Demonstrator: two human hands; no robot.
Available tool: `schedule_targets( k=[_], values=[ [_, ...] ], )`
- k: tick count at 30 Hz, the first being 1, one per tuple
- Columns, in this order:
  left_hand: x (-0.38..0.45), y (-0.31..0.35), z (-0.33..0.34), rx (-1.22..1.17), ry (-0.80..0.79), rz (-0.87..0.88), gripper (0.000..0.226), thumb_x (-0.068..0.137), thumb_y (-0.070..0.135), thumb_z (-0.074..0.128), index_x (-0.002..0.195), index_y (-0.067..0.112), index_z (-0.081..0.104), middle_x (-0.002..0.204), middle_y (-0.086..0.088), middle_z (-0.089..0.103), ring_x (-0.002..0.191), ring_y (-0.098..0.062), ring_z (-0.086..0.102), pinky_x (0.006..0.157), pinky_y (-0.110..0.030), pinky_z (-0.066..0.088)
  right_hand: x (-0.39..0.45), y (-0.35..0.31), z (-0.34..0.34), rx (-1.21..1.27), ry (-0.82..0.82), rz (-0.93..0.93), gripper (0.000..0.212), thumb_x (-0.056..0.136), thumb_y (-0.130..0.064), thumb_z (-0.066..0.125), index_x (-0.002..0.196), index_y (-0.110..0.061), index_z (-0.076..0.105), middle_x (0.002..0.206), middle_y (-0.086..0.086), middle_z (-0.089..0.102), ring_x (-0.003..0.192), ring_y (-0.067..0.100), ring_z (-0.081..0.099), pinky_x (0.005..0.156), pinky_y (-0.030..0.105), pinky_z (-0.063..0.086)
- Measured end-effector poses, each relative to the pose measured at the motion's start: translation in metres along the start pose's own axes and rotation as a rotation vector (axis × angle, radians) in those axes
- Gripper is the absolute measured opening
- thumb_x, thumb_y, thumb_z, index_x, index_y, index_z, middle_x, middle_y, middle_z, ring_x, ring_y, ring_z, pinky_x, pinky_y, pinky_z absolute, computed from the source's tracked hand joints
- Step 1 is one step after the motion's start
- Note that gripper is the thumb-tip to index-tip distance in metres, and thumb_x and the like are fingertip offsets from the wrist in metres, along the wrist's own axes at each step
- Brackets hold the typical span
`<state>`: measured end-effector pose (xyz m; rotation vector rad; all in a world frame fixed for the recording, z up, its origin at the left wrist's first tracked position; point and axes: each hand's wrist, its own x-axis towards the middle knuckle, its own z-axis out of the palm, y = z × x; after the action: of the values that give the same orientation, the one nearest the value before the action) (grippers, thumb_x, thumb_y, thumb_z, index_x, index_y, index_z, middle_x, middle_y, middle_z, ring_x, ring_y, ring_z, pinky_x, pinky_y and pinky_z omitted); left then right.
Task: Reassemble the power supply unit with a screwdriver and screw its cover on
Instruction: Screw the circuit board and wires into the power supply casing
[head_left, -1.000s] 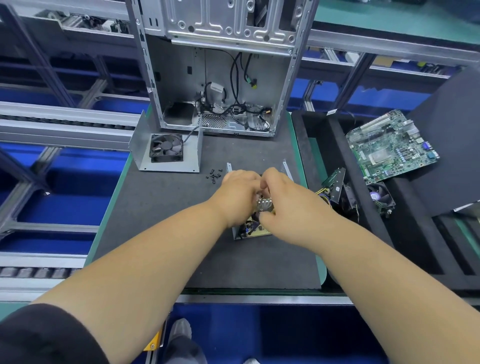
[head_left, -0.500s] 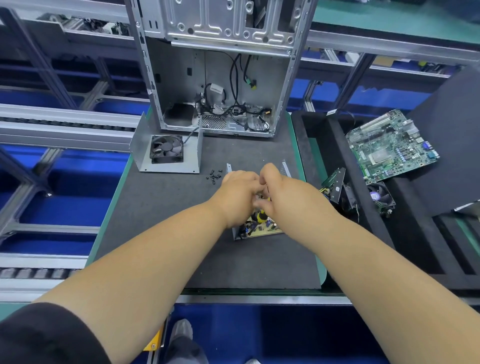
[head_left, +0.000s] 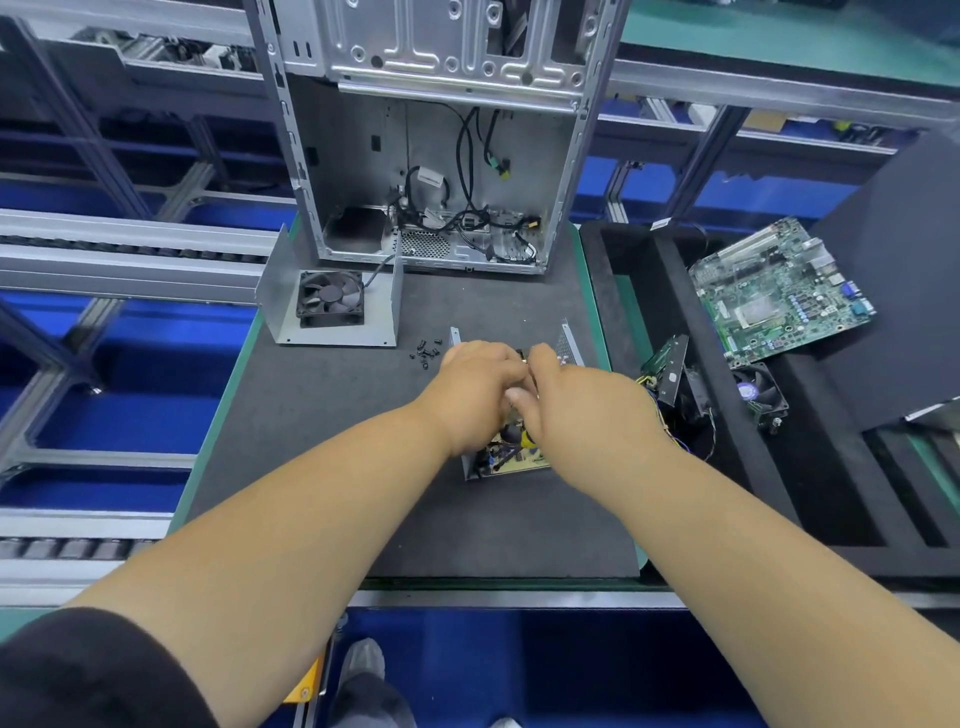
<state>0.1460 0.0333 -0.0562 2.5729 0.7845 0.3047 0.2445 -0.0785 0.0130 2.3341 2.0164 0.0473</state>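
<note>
The open power supply unit (head_left: 511, 460) lies on the dark mat, its metal tray holding a yellow-green circuit board with dark components. My left hand (head_left: 478, 387) and my right hand (head_left: 576, 400) meet over its middle with curled fingers and grip something inside it. The part they grip is hidden under the fingers. The unit's cover (head_left: 332, 332), a bent metal sheet with a black fan, stands apart at the back left. A small pile of black screws (head_left: 426, 353) lies just left of my left hand. No screwdriver is in view.
An open computer case (head_left: 431, 156) stands at the back of the mat (head_left: 322, 441). To the right, a black foam tray (head_left: 727, 493) holds a green motherboard (head_left: 779, 291), a cooler fan (head_left: 756, 392) and a small card with wires (head_left: 667, 364). Conveyor rails run along the left.
Both hands have stayed over the unit, shifting slightly away from me and closer together. A shiny metal part seen between the fingers a second ago is now covered.
</note>
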Motion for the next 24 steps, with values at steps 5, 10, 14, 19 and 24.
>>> schedule_targets(
  k=[5, 10, 14, 19, 24],
  values=[
    [-0.0013, 0.0005, -0.0001, -0.003, 0.050, 0.017, 0.034, 0.083, -0.001, 0.049, 0.095, 0.023, 0.070, 0.088, 0.015, 0.043, 0.096, -0.018, 0.045, 0.085, -0.023, 0.021, -0.0002, 0.0048, -0.0088, 0.329, -0.161, -0.066, 0.027, 0.090, -0.011, 0.049, 0.112, -0.014, 0.033, 0.101, 0.006, 0.050, 0.063, 0.015, 0.044, 0.049, 0.034, 0.031],
    [-0.0007, -0.0017, 0.0014, -0.028, 0.031, 0.016, 0.032, 0.081, 0.003, 0.052, 0.096, 0.025, 0.071, 0.090, 0.015, 0.044, 0.092, -0.012, 0.037, 0.084, -0.022, 0.018, -0.0006, -0.0035, -0.0025, -0.057, -0.017, 0.038, 0.026, 0.103, -0.043, 0.035, 0.098, -0.019, 0.026, 0.065, -0.005, 0.037, 0.056, 0.021, 0.040, 0.043, 0.030, 0.018],
    [0.0000, -0.0007, 0.0018, -0.024, 0.055, 0.014, 0.028, 0.081, 0.002, 0.053, 0.087, 0.026, 0.067, 0.081, 0.014, 0.041, 0.087, -0.013, 0.037, 0.080, -0.021, 0.017, 0.0001, -0.0005, -0.0046, 0.309, -0.072, -0.020, 0.020, 0.094, -0.027, 0.047, 0.099, -0.018, 0.030, 0.098, 0.001, 0.042, 0.067, 0.021, 0.042, 0.049, 0.030, 0.022],
    [-0.0011, 0.0002, -0.0010, -0.023, 0.055, 0.034, 0.026, 0.075, 0.001, 0.052, 0.078, 0.027, 0.059, 0.079, 0.013, 0.040, 0.083, -0.017, 0.040, 0.075, -0.023, 0.018, 0.0026, 0.0011, -0.0045, 0.084, -0.027, -0.087, 0.022, 0.101, -0.034, 0.043, 0.109, -0.015, 0.035, 0.084, 0.001, 0.053, 0.062, 0.022, 0.042, 0.048, 0.034, 0.024],
    [0.0002, -0.0026, 0.0031, 0.012, 0.050, 0.026, 0.029, 0.081, 0.004, 0.053, 0.096, 0.023, 0.071, 0.087, 0.014, 0.043, 0.095, -0.017, 0.045, 0.079, -0.020, 0.015, -0.0034, -0.0004, -0.0039, 0.281, -0.084, 0.027, 0.018, 0.094, -0.032, 0.044, 0.100, -0.021, 0.031, 0.096, -0.001, 0.050, 0.065, 0.017, 0.044, 0.047, 0.030, 0.020]
  ],
)
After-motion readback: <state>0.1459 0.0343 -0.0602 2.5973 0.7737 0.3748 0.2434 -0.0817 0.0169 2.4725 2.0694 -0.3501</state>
